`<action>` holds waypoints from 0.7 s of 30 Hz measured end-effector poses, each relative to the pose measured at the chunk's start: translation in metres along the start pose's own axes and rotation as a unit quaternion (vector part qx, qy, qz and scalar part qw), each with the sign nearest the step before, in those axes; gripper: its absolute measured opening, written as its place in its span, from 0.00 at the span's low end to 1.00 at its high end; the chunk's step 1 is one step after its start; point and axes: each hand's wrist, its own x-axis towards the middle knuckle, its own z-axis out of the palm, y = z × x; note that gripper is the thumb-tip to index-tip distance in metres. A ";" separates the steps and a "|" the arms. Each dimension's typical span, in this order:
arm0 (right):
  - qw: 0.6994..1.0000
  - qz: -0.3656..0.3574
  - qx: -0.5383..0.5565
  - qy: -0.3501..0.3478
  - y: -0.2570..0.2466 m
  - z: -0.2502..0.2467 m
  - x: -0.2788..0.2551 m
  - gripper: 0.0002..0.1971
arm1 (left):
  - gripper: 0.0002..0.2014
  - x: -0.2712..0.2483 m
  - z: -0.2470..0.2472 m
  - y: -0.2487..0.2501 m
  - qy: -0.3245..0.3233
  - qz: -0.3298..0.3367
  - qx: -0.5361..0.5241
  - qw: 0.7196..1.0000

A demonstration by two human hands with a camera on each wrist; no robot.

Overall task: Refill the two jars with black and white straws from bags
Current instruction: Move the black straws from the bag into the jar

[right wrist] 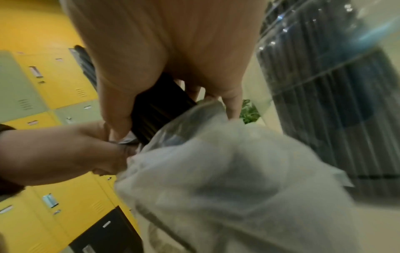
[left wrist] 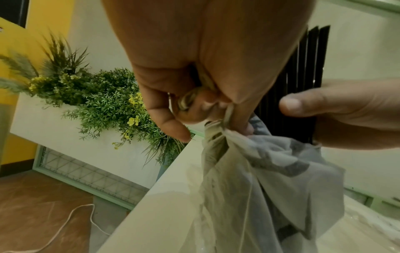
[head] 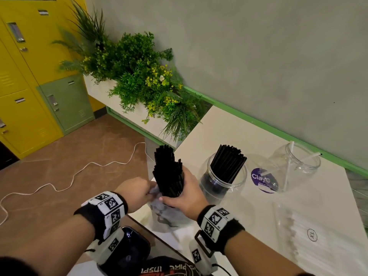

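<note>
Head view shows the bundle of black straws [head: 168, 172] standing upright in the right hand [head: 187, 198], whose fingers and thumb wrap round its lower part, the straw tops rising well above the knuckles. Just left of that hand, the left hand [head: 133, 193] pinches the gathered top edge of the thin clear bag [head: 167, 216]; the left wrist view shows its fingers [left wrist: 218, 109] bunching the plastic [left wrist: 259, 179] tight, with the bundle [left wrist: 303, 85] just behind and the right thumb [left wrist: 324, 102] across it. Below both hands the bag hangs slack, its lower end resting on the white counter [head: 239, 132]. Just right of the right hand stands the clear jar [head: 224, 180] partly filled with black straws [head: 227, 164] leaning out of its mouth. Farther right stands a second clear jar [head: 296, 166] holding a few white straws [head: 287, 168]. Near the right forearm lies a flat bag of white straws [head: 318, 232]. Beyond the left hand are a planter of greenery [head: 139, 76], yellow lockers [head: 23, 76] and a white cord [head: 79, 172] on the floor.
</note>
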 end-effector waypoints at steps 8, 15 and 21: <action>0.998 -0.033 -0.046 0.022 0.000 -0.014 -0.006 0.41 | 0.10 0.004 0.001 0.005 0.045 -0.043 -0.053 0.997; 0.998 -0.044 -0.041 0.004 -0.006 -0.023 -0.011 0.42 | 0.46 0.012 0.010 -0.007 -0.012 -0.055 -0.139 0.989; 0.998 -0.028 -0.032 -0.056 -0.007 -0.021 0.000 0.42 | 0.39 0.007 0.013 0.000 -0.007 -0.069 -0.161 0.985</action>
